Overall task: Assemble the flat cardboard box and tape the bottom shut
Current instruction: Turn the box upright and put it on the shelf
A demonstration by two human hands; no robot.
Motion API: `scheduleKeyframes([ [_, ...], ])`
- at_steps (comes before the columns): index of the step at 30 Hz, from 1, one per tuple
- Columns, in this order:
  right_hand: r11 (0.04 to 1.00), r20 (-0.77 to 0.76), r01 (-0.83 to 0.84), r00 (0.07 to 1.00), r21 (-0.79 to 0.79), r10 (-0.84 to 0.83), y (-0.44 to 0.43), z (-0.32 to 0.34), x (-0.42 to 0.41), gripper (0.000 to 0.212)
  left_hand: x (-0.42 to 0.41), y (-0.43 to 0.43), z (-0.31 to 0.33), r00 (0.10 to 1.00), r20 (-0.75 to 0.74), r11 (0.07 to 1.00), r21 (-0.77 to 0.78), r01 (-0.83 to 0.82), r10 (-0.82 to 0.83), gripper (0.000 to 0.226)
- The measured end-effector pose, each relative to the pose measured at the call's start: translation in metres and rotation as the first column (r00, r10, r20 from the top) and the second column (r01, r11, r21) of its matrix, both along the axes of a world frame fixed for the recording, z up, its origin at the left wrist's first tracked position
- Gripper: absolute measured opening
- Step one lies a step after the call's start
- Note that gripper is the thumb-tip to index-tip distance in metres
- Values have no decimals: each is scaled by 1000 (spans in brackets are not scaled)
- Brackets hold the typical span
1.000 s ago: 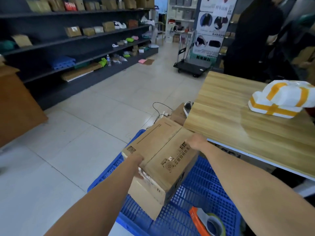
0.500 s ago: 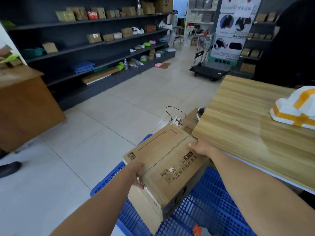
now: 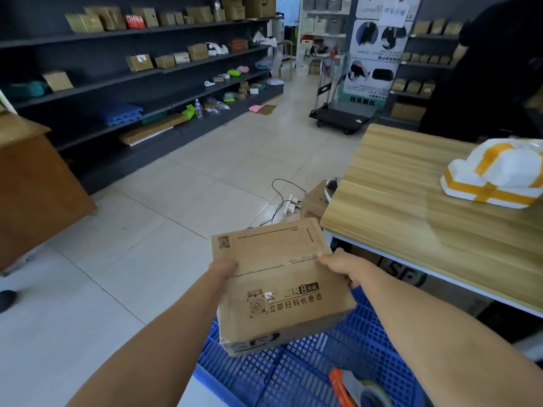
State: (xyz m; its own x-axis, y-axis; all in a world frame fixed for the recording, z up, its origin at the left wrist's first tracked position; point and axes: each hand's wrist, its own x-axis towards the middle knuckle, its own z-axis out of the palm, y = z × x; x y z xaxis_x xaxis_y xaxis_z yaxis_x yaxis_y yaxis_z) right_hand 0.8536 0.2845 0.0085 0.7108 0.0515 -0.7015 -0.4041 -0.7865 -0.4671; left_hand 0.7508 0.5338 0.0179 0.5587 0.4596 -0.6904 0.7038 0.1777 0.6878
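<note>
Box (image 3: 279, 277) now squared, both hands' grip closed.

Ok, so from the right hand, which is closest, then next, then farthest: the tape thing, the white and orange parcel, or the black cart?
1. Tape dispenser: just below the right hand, on the blue crate.
2. White and orange parcel: up to the right, on the wooden table.
3. Black cart: far across the floor.

Cardboard box (image 3: 276, 277): brown, dark print. Crate (image 3: 308, 371): blue lattice. Tape dispenser (image 3: 357, 389): orange. Tabletop (image 3: 411, 201): light wood grain. Parcel (image 3: 496, 174) at right edge: white, yellow-orange bands.
</note>
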Motion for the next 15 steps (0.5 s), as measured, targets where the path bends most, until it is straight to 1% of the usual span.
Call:
scheduleKeyframes([
  [2, 999, -31, 52, 998, -10, -53, 2, 2, -11, 82, 10, 13, -23, 998, 22, 999, 12, 52, -52, 49],
  [3, 997, -45, 72, 996, -23, -73, 2, 1, -16, 82, 12, 16, -25, 997, 30, 997, 8, 73, -73, 50],
  [4, 996, -63, 78, 995, -48, -81, 3, 1, -22, 83, 7, 15, -17, 996, 34, 996, 11, 84, -84, 46],
  [7, 992, -91, 82, 992, -97, -91, 9, -4, -36, 81, -7, 15, -7, 994, 35, 994, -1, 107, -107, 25],
  [10, 991, -10, 124, 992, -57, -125, 17, -11, -41, 78, -13, 19, -9, 992, 32, 989, -87, 122, -120, 23],
  [12, 984, 39, 180, 983, -10, -180, 22, -19, -40, 72, -14, 23, -8, 994, 44, 984, -147, 105, -100, 17],
  [13, 975, 56, 223, 973, 19, -224, 25, -19, -41, 69, -13, 26, -8, 995, 46, 982, -163, 96, -89, 18],
  [15, 952, 77, 298, 950, 67, -302, 31, -16, -46, 65, -12, 32, -9, 994, 53, 980, -171, 106, -99, 27],
])
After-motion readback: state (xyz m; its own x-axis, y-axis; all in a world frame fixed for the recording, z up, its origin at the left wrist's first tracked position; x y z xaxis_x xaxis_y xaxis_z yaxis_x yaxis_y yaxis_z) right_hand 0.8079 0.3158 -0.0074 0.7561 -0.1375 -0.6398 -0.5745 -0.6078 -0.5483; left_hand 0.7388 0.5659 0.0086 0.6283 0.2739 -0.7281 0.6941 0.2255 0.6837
